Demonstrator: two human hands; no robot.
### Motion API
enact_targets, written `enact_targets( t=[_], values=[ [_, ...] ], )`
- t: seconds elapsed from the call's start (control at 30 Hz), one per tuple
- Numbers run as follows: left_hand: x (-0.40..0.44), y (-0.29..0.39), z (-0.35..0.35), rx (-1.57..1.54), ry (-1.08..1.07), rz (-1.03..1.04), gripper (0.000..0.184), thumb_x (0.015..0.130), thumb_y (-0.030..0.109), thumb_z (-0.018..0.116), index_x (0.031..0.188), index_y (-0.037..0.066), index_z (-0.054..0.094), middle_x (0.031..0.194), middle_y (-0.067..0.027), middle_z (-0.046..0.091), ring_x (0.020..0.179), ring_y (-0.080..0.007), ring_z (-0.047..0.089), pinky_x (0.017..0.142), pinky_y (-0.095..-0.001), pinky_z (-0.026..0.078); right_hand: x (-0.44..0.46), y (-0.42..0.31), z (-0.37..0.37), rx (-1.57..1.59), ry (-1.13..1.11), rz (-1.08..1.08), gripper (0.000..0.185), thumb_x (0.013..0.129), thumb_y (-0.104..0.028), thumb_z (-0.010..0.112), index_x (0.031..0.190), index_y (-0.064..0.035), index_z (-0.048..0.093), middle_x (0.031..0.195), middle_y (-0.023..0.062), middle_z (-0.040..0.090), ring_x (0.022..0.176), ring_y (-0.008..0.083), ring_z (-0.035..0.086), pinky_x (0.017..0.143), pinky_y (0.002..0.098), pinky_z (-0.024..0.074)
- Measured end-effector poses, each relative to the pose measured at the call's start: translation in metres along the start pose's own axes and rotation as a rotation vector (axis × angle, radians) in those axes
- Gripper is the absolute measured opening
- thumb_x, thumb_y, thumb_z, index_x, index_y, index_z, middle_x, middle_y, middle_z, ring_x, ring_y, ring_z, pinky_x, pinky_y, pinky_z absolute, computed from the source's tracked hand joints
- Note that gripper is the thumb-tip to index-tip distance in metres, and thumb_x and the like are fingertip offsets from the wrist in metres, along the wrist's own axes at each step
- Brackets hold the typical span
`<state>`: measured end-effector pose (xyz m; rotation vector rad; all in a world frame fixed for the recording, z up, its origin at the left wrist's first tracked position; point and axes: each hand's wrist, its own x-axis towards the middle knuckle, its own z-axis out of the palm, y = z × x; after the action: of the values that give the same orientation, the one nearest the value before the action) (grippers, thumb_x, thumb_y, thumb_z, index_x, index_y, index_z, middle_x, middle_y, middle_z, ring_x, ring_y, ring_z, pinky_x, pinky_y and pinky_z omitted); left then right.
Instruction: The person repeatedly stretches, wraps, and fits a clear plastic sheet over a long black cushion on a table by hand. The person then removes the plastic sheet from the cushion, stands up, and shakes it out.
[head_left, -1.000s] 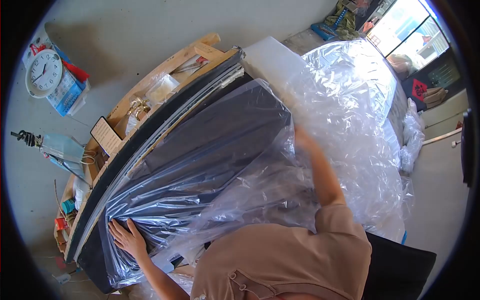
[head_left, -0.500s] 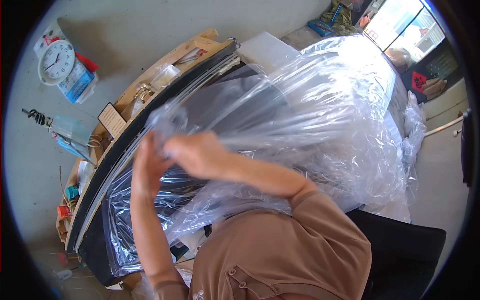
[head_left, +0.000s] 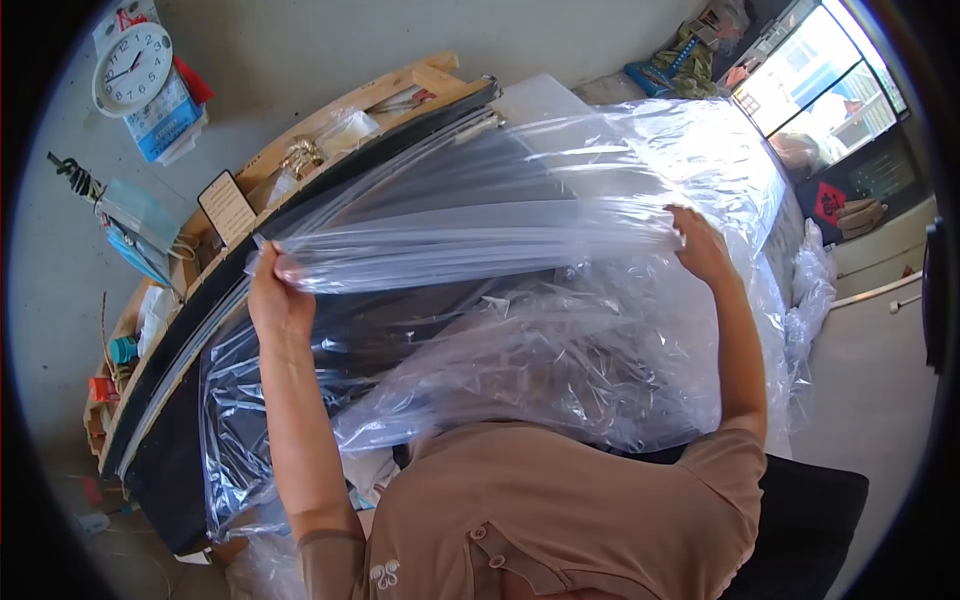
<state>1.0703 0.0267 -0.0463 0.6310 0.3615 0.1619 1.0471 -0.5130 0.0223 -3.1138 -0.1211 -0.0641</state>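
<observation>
The plastic film [head_left: 470,245] is clear, thin and glossy, with white glints along its creases. Its upper part is drawn into a long band of near-parallel folds running across the view, slightly higher at its right end. Below the band it spreads out loose and crumpled, and the dark surface of the bench [head_left: 165,495] shows through it. On the right it swells into a bright, wrinkled heap that reaches back toward the window [head_left: 835,85].

The band spans the space between the two hands, which are well apart. The left hand [head_left: 282,300] is closed round its left end, fingers curled in and a short tuft of film poking out above them. The right hand [head_left: 702,245] has its fingers bent and nearly closed on the band's right end, the back of the hand toward the camera. Both forearms reach forward from the brown shirt [head_left: 560,490], one on each side of the loose film.

The left hand is just beside the bench's long curved edge. Beyond that edge runs a wooden shelf [head_left: 320,130] with small things on it; a framed card [head_left: 227,208] stands there near the left hand. Between the forearms, under the band, lies only slack film. Outside the right forearm more film bulges, close to the arm, and a black panel [head_left: 805,510] sits below the right elbow. At the lower left, the film's crinkled border lies on the dark surface.
</observation>
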Motion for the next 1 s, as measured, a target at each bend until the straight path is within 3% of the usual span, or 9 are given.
enact_targets(
  t=[0.23,0.33,0.43,0.5,0.6,0.67,0.73,0.8,1.0],
  values=[
    [-0.005,0.014,-0.013,0.048,-0.102,0.007,0.014,0.09,0.019,0.051,0.08,0.01,0.054,0.054,0.006,0.044,0.044,-0.006,0.04,0.04,-0.021,0.03,0.048,0.055,0.074,1.113,0.819,0.571,0.027,0.079,0.001,0.046,0.101,-0.0034,0.062,0.069,0.0015,0.056,0.053,0.0084,0.048,0.047,0.0213,0.0384],
    [-0.02,0.029,0.023,0.471,0.095,0.108,0.017,0.086,0.024,0.059,0.076,0.011,0.053,0.052,0.0082,0.039,0.042,-0.0038,0.032,0.038,-0.0211,0.023,0.053,-0.071,0.044,2.047,0.228,-0.046,0.023,0.086,-0.007,0.044,0.104,-0.0037,0.058,0.065,-0.0024,0.049,0.052,0.0049,0.043,0.047,0.0203,0.0374],
    [-0.024,0.042,0.002,1.086,-0.065,0.415,0.015,0.083,0.02,0.063,0.079,0.007,0.056,0.059,0.0068,0.045,0.053,-0.0021,0.039,0.047,-0.0188,0.03,0.025,-0.199,-0.002,1.343,-0.02,-0.559,0.013,0.083,-0.005,0.054,0.094,-0.0047,0.06,0.085,0.003,0.06,0.082,0.0121,0.058,0.075,0.0238,0.0435],
    [-0.034,0.059,-0.014,1.239,-0.076,0.614,0.014,0.084,0.016,0.062,0.084,0.003,0.058,0.066,0.0051,0.049,0.065,-0.002,0.041,0.058,-0.0184,0.033,0.043,-0.199,0.015,1.12,0.354,-0.446,0.01,0.081,-0.001,0.055,0.09,-0.0043,0.058,0.082,0.0037,0.059,0.079,0.0129,0.058,0.073,0.0256,0.0462],
    [-0.045,0.077,-0.031,1.261,0.056,0.633,0.013,0.087,0.015,0.058,0.084,0.003,0.06,0.071,0.0044,0.051,0.064,-0.0027,0.043,0.056,-0.0191,0.035,0.08,-0.207,0.073,2.297,-0.097,-0.06,0.007,0.084,-0.008,0.053,0.091,-0.0064,0.056,0.076,0.0068,0.056,0.07,0.0172,0.058,0.066,0.0321,0.0507],
    [-0.051,0.07,-0.014,1.134,0.053,0.616,0.013,0.088,0.015,0.056,0.086,0.003,0.06,0.074,0.0031,0.053,0.066,-0.0035,0.046,0.058,-0.0191,0.038,0.025,-0.295,0.067,0.948,-0.061,-0.505,0.022,0.082,-0.018,0.058,0.099,-0.0043,0.054,0.094,0.0074,0.055,0.089,0.0178,0.055,0.076,0.0342,0.0478],
    [-0.054,0.062,-0.004,1.063,-0.055,0.713,0.013,0.09,0.012,0.051,0.094,0.002,0.058,0.081,-0.0003,0.057,0.072,-0.0062,0.051,0.063,-0.0198,0.042,-0.033,-0.353,0.064,1.442,-0.787,-1.108,0.041,0.075,-0.007,0.062,0.114,-0.0019,0.05,0.111,0.012,0.05,0.107,0.025,0.048,0.094,0.0375,0.037],
    [-0.081,0.067,0.02,0.955,-0.124,0.682,0.014,0.092,0.008,0.045,0.098,0.0,0.054,0.083,-0.0052,0.059,0.072,-0.0093,0.055,0.061,-0.02,0.043,-0.032,-0.338,0.056,1.064,-0.734,-1.703,0.053,0.074,-0.007,0.062,0.124,-0.0023,0.044,0.122,0.0148,0.045,0.121,0.0276,0.039,0.1,0.0364,0.0319],
    [-0.161,0.098,0.051,0.631,-0.511,1.091,0.017,0.088,0.01,0.043,0.103,0.003,0.046,0.074,-0.011,0.057,0.057,-0.0128,0.056,0.049,-0.0193,0.042,0.072,-0.311,-0.022,0.758,0.235,-0.996,0.094,0.057,-0.045,0.076,0.132,-0.0047,0.035,0.136,0.0164,0.034,0.128,0.034,0.029,0.105,0.054,0.0145]
  ],
)
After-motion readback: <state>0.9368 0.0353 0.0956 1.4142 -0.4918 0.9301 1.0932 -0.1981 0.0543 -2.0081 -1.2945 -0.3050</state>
